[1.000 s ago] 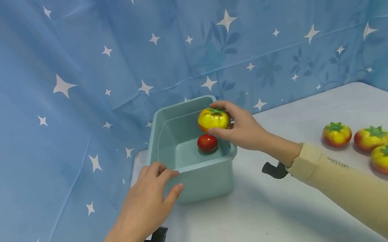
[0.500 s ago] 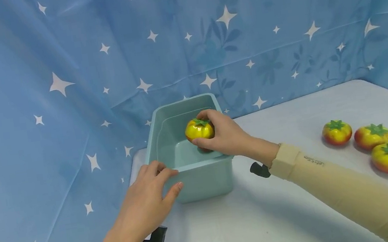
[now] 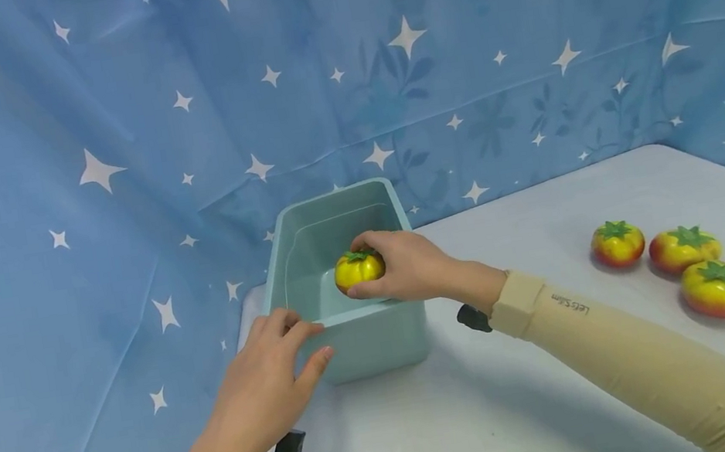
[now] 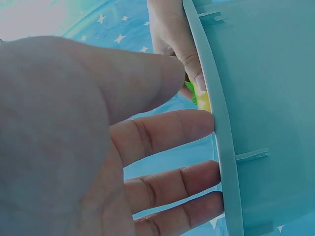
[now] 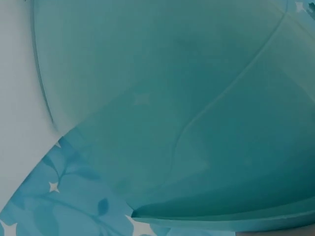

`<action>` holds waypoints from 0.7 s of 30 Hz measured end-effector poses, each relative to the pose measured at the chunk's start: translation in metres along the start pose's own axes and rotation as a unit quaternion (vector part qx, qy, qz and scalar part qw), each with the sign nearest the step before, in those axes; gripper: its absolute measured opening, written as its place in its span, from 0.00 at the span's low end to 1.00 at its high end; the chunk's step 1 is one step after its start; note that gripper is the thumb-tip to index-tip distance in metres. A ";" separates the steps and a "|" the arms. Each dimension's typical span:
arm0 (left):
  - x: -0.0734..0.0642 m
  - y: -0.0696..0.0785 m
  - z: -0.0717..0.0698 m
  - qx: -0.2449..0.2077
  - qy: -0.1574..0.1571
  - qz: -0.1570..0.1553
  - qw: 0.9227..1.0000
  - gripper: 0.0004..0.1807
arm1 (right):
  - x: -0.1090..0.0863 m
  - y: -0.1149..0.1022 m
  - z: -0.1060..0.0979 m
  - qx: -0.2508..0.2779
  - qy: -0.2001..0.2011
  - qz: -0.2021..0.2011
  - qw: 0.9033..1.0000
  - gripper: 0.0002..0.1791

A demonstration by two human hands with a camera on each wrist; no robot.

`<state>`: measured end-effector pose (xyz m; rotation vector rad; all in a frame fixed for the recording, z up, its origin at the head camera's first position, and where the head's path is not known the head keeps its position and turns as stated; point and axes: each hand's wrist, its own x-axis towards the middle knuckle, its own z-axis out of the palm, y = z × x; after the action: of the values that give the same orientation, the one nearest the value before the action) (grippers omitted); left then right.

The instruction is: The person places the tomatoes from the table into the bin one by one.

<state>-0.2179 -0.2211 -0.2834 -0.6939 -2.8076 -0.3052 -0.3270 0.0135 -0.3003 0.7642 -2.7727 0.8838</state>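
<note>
My right hand (image 3: 413, 264) grips a yellow-and-red toy tomato (image 3: 357, 270) with a green leafy top, thumb in front and fingers behind. It holds the tomato low inside a pale teal plastic bin (image 3: 376, 343). At the bin's near left corner, my left hand (image 3: 253, 387) rests its fingertips against the rim; the left wrist view shows several fingers (image 4: 167, 132) fairly straight, touching the rim (image 4: 221, 123). There, a bit of yellow and green shows past the rim beside the right hand's thumb. The right wrist view is filled by the bin wall (image 5: 147, 98), with the tomato out of sight.
Three more yellow-and-red toy tomatoes (image 3: 618, 244) (image 3: 684, 248) (image 3: 720, 288) sit grouped on the white table (image 3: 501, 400) at the right. A blue curtain (image 3: 291, 127) with white stars hangs behind the bin and along the left side.
My right hand has carried the tomato left and down into the bin. A red round item seen on the bin floor earlier is now hidden. The left hand stays at the rim.
</note>
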 end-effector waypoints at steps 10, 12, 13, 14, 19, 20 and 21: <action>0.002 0.005 0.001 -0.007 0.004 0.003 1.000 0.14 | -0.008 0.005 -0.003 -0.009 -0.004 -0.011 1.000 0.32; 0.003 0.006 0.002 -0.006 0.002 0.004 1.000 0.14 | -0.011 0.008 -0.003 0.008 0.010 -0.022 1.000 0.30; 0.003 0.006 0.002 -0.006 0.000 0.002 1.000 0.14 | -0.013 0.010 -0.003 0.023 0.019 -0.030 0.999 0.28; 0.003 0.006 0.003 -0.005 -0.003 0.000 1.000 0.14 | -0.015 0.012 -0.002 0.039 0.028 -0.038 0.998 0.27; 0.001 0.006 0.004 -0.006 0.001 -0.011 1.000 0.14 | -0.033 0.026 -0.007 0.123 0.102 -0.110 0.981 0.19; 0.000 0.006 0.004 -0.005 0.006 -0.010 1.000 0.14 | -0.039 0.030 -0.010 0.131 0.117 -0.121 0.977 0.19; 0.000 0.006 0.004 -0.005 0.013 -0.009 1.000 0.14 | -0.044 0.036 -0.015 0.135 0.135 -0.131 0.973 0.18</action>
<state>-0.2158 -0.2150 -0.2859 -0.6637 -2.7913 -0.3276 -0.3072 0.0658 -0.3182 0.9434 -2.2821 1.2205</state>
